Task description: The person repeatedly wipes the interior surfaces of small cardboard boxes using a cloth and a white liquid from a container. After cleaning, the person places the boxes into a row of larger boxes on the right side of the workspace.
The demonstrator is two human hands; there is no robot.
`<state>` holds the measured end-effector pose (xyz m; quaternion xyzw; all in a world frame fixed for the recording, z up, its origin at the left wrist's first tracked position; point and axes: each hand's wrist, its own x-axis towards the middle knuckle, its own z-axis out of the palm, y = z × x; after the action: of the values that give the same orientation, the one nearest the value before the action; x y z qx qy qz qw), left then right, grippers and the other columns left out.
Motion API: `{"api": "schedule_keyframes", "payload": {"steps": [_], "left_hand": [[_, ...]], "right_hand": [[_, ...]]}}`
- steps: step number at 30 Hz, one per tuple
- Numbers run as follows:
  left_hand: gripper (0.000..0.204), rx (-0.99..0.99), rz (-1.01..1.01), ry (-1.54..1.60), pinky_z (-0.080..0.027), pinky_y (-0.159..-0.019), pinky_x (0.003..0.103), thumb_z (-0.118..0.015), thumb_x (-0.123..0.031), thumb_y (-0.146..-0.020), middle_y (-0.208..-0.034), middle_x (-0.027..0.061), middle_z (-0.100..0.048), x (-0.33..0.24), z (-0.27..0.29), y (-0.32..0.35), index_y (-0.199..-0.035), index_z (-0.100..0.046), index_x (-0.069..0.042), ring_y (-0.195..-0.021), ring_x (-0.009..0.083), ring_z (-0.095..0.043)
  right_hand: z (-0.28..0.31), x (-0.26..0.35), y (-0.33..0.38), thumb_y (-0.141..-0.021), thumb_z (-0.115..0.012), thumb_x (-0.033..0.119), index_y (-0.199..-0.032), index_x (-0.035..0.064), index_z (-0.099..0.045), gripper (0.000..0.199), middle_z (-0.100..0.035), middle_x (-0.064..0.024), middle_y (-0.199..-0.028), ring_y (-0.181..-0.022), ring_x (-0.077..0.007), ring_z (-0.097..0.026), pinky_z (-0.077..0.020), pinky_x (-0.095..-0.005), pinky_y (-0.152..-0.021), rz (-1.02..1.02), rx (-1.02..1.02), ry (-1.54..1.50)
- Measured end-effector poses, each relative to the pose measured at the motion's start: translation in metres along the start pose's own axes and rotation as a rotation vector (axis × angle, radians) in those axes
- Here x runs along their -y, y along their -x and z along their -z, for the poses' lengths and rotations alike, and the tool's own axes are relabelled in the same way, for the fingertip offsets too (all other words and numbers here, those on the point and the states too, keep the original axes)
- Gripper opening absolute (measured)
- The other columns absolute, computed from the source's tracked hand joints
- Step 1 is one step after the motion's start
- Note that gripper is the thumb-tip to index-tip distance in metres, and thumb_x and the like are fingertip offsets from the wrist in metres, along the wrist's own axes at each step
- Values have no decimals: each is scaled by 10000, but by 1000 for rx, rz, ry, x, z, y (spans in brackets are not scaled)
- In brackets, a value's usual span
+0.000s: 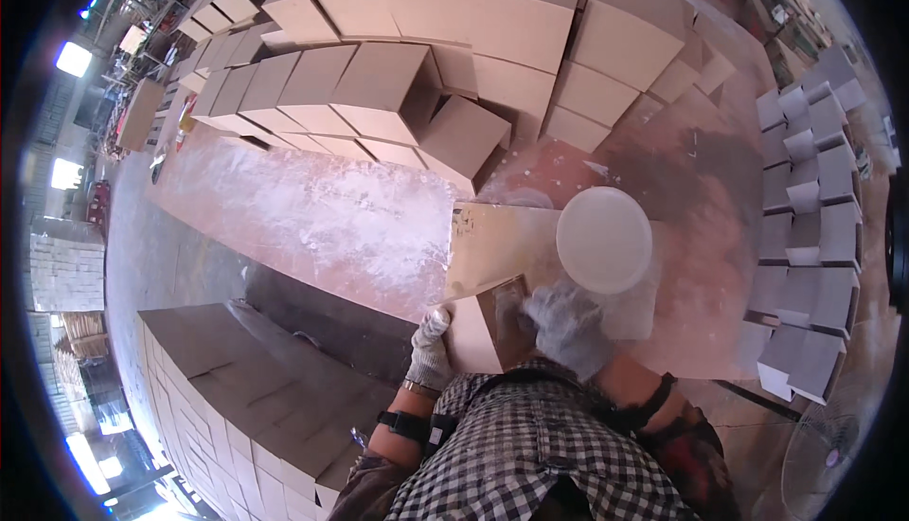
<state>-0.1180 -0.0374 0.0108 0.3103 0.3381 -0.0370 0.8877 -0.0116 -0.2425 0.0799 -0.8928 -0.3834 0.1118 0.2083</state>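
Note:
A tan box (476, 334), apparently of fibreboard, stands tilted at the near edge of the worktable, close against my body. My left hand (431, 349), in a whitish knitted glove, grips its left side. Just right of the box's dark brown face is my right hand (571, 327), in a grey glove. Motion smears its fingers, so I cannot see whether it holds anything. A round white tub (604, 240) stands right behind that hand, its pale top facing up. Beneath the box and tub lies a yellowish board (497, 246).
Rows of tan boxes (379, 80) fill the table's far side, one tilted box (466, 137) nearest. White powder covers the reddish tabletop (331, 208). More boxes stack at lower left (237, 388); grey-topped ones (805, 237) line the right. A fan (824, 450) stands at lower right.

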Motion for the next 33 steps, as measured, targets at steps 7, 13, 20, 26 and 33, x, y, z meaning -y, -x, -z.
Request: {"api": "schedule_keyframes", "payload": {"steps": [7,13,20,26,33], "left_hand": [[674,65,53,22,-506,-890,385,-760,-433,-731,-1123,103,-608,-15,-4,-1,-1194,-549,8,-1017,236,-595],[554,-30,-59,-97,-498,-873,353,-751,-433,-749,-1064,57,-609,8,20,-16,-1116,-591,-50,-975,190,-579],[578,23,-20,-94,-513,-837,359,-750,-456,-740,-1075,51,-591,-4,4,-9,-1138,-572,-76,-963,184,-577],[592,47,52,-11,-525,-809,361,-754,-458,-730,-1054,53,-599,-16,-5,-5,-1132,-574,-64,-942,187,-588],[599,-16,-53,-141,-522,-836,378,-734,-475,-755,-1067,70,-622,1,45,-28,-1139,-582,-42,-946,209,-608]], "right_hand": [[9,35,-4,-698,-640,125,-875,86,-635,181,-582,-91,-898,-847,-295,-578,-465,-417,-728,164,-3,-84],[-12,-2,-48,-684,-636,140,-832,106,-627,152,-623,-115,-831,-763,-313,-591,-474,-440,-662,-96,-346,-180],[-23,-8,2,-654,-698,103,-811,86,-683,158,-646,-123,-795,-758,-310,-615,-494,-420,-688,-160,-345,-199],[1,23,14,-706,-681,148,-879,104,-663,179,-631,-118,-840,-799,-313,-606,-494,-426,-717,-58,-203,-350],[6,47,13,-741,-666,110,-982,98,-635,243,-628,-103,-915,-838,-306,-599,-499,-415,-728,-86,-156,-500]]}}
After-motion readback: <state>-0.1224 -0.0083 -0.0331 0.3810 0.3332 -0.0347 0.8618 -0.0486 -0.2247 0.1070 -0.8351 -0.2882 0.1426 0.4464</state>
